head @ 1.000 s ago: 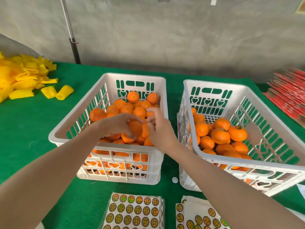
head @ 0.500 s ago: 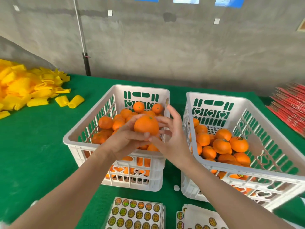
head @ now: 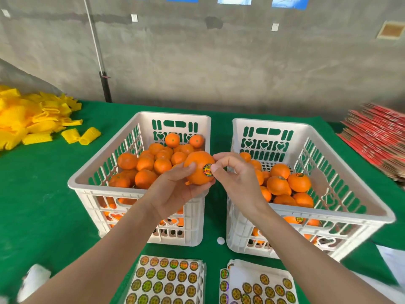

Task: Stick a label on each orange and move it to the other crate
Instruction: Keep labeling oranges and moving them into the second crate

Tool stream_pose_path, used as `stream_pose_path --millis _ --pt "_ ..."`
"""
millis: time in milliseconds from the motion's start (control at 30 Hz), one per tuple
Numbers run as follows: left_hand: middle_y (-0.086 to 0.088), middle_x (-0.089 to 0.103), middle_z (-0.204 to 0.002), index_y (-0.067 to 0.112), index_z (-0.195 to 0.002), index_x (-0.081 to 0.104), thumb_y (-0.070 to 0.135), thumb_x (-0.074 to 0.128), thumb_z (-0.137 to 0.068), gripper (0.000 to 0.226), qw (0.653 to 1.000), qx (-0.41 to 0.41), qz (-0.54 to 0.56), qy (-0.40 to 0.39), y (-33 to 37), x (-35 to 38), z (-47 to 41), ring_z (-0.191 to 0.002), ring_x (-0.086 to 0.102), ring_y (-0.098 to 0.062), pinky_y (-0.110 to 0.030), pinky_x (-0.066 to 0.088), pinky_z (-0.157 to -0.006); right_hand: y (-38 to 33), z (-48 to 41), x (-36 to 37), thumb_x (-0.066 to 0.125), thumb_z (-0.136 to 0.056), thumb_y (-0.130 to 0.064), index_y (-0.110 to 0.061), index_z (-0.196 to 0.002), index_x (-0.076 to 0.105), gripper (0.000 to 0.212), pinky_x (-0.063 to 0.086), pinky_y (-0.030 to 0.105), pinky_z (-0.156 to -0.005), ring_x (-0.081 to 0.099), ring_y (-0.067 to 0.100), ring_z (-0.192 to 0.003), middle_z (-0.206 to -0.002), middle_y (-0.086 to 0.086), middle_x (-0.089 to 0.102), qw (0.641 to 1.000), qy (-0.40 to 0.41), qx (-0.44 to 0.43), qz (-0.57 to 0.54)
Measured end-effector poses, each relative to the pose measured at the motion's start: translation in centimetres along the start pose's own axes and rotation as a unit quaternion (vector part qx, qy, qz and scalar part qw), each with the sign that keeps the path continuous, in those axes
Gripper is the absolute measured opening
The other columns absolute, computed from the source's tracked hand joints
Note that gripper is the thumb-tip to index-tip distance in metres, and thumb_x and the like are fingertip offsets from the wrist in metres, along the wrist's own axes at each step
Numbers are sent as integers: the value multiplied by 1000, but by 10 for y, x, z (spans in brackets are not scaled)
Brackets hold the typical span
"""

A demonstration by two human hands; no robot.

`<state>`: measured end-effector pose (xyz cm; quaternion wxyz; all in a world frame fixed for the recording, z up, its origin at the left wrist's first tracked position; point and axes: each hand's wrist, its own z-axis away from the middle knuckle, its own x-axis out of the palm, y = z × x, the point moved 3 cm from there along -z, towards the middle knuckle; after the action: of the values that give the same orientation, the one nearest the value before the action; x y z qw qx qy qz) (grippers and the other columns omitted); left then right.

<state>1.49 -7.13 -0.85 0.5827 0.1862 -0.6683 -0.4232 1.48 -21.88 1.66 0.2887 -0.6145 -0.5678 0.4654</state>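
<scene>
My left hand (head: 173,194) grips an orange (head: 197,165) above the near right corner of the left white crate (head: 72,183), which is heaped with unlabelled oranges (head: 153,163). A round label (head: 207,170) sits on the held orange's right side. My right hand (head: 237,178) pinches that side: its thumb tip presses beside the label and its forefinger touches the top. The right white crate (head: 271,123) holds several oranges (head: 291,183), some showing labels.
Two label sheets (head: 166,279) (head: 256,286) lie on the green table at the near edge. Yellow foam nets (head: 32,119) are piled at far left and red flat packs (head: 377,137) stacked at far right. A white dot (head: 221,240) lies between the crates.
The orange was lifted out of the left crate and carried right, to its corner. A label now shows on it under my right thumb. The view tilted up.
</scene>
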Motion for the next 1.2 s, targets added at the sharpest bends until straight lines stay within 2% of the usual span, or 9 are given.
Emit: stream_pose_path --millis 167,567,733,833,900,1000,1067,1133,1200 --pt "-16 63 -124 10 -120 61 16 60 -85 35 1000 1 -4 4 -5 6 2 -112 62 -32 -39 58 -83 3 3 -3 61 -89 -14 -19 -75 58 15 48 16 -78 51 -2 -98 -100 -8 55 997 10 -36 65" --pt "-13 64 -123 7 -126 56 19 60 -83 44 999 -9 -46 20 -17 14 -2 -108 65 -27 -38 57 -80 5 17 -11 59 -89 -28 -21 -88 52 10 50 34 -65 53 8 -78 -84 -8 56 966 93 -99 220" --pt "-10 65 -122 17 -123 58 29 61 -83 42 995 -34 -85 39 -30 19 -13 -111 63 -29 -44 53 -92 13 17 -27 64 -87 -34 -32 -131 36 52 49 11 -69 55 -7 -97 -110 -23 49 998 50 8 39" --pt "-9 68 -117 20 -113 66 37 68 -79 39 995 -27 -97 -3 -39 35 -27 -110 64 -26 -35 56 -83 15 21 -39 66 -83 -35 -27 -135 39 60 43 12 -88 48 -6 -111 -123 -14 49 995 -27 -40 85" --pt "-8 69 -114 19 -109 68 41 62 -85 34 990 -28 -136 -17 -49 51 -42 -107 66 -24 -32 56 -83 23 16 -54 76 -76 -26 -25 -133 41 68 42 13 -86 46 2 -110 -124 -7 47 988 -30 -29 146" --pt "-3 69 -98 13 -99 60 37 41 -100 30 939 -1 -326 106 -66 61 -71 -101 65 -28 -37 54 -89 45 -7 -90 79 -69 -21 -24 -128 43 70 39 19 -81 45 7 -105 -118 -8 45 979 9 46 199" --pt "1 62 -96 12 -113 57 22 41 -101 23 859 64 -493 122 -72 68 -82 -94 61 -21 -13 50 -76 66 -26 -115 77 -71 -18 -19 -130 40 69 37 21 -76 45 10 -98 -113 -7 44 964 22 112 239" --pt "-2 63 -105 9 -123 56 9 44 -97 29 778 87 -616 92 -77 70 -88 -86 56 -9 2 40 -64 92 -40 -130 71 -75 -14 -12 -128 40 62 40 23 -63 50 13 -84 -107 0 49 932 -32 177 315" --pt "-6 66 -110 7 -121 59 1 47 -93 31 757 80 -643 84 -78 68 -93 -84 55 -5 2 40 -63 122 -46 -134 72 -72 -9 -8 -125 43 61 47 28 -66 53 18 -86 -104 5 55 870 -159 227 408"
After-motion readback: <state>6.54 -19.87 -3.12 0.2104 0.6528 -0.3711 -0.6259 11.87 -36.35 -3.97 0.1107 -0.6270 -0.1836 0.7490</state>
